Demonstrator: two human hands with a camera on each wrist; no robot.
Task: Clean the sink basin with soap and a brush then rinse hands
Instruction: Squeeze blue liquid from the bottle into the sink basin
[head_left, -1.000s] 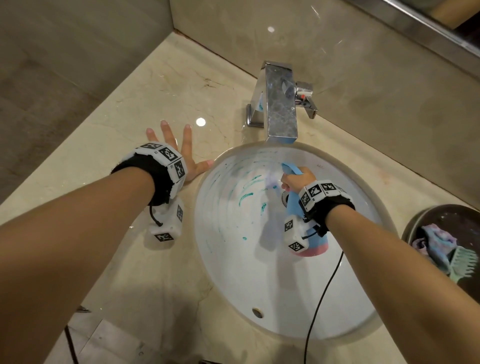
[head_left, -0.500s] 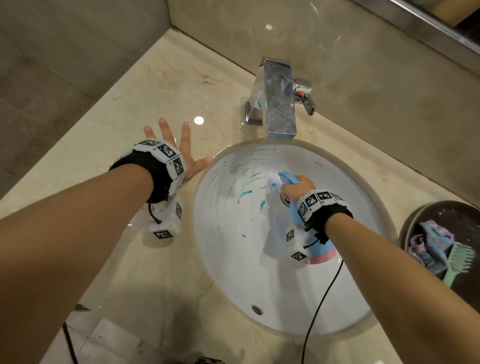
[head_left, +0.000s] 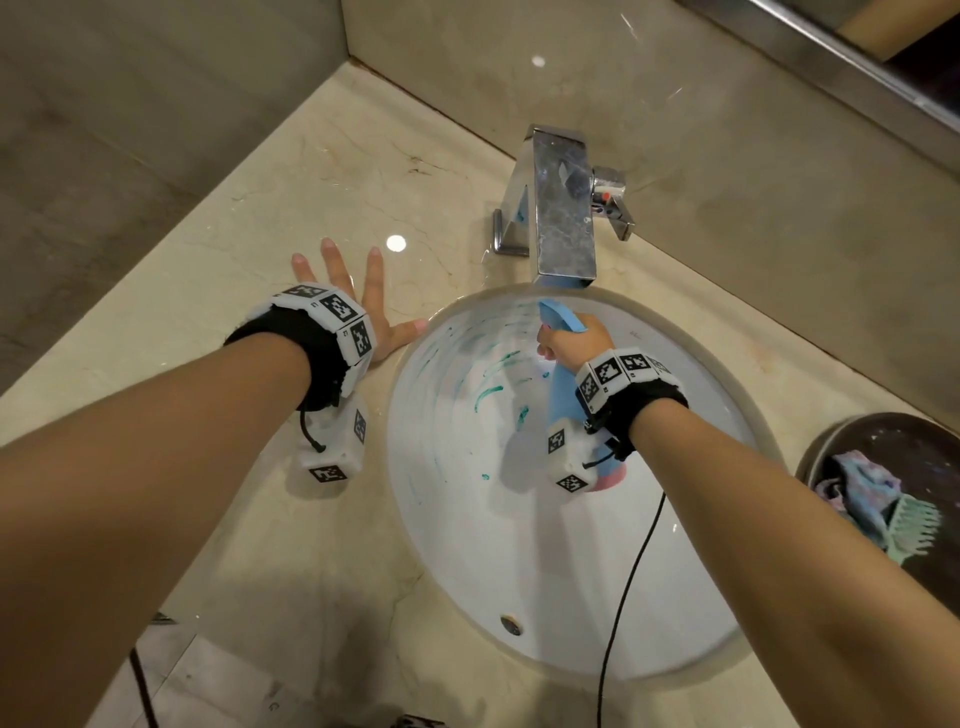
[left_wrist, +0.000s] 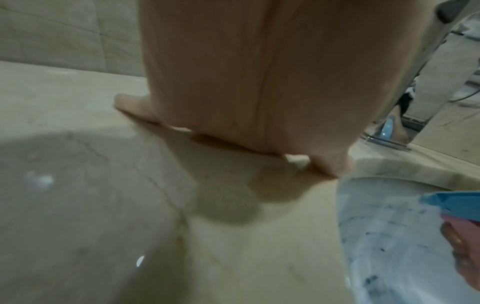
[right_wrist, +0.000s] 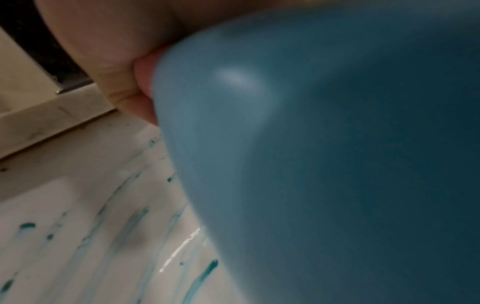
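The white sink basin (head_left: 519, 545) is streaked with teal soap (head_left: 488, 389). My right hand (head_left: 571, 345) grips a blue soap bottle (head_left: 563, 400) with a pink base, tipped spout-first toward the basin's far wall just under the faucet (head_left: 563, 218). In the right wrist view the bottle (right_wrist: 337, 164) fills most of the picture, with my fingers (right_wrist: 124, 61) curled round it above the streaked basin (right_wrist: 78, 226). My left hand (head_left: 358, 306) lies flat with fingers spread on the marble counter left of the sink. Seen from the left wrist, the palm (left_wrist: 259, 82) presses the counter beside the basin (left_wrist: 376, 226).
A dark bowl (head_left: 883, 441) at the right edge holds a crumpled cloth (head_left: 857, 478) and a green brush (head_left: 914, 519). Walls close the counter at the back and left. A black cable (head_left: 623, 582) hangs from my right wrist across the basin.
My right hand has moved the bottle a little farther up the basin, toward the faucet spout. The left hand has stayed flat on the counter.
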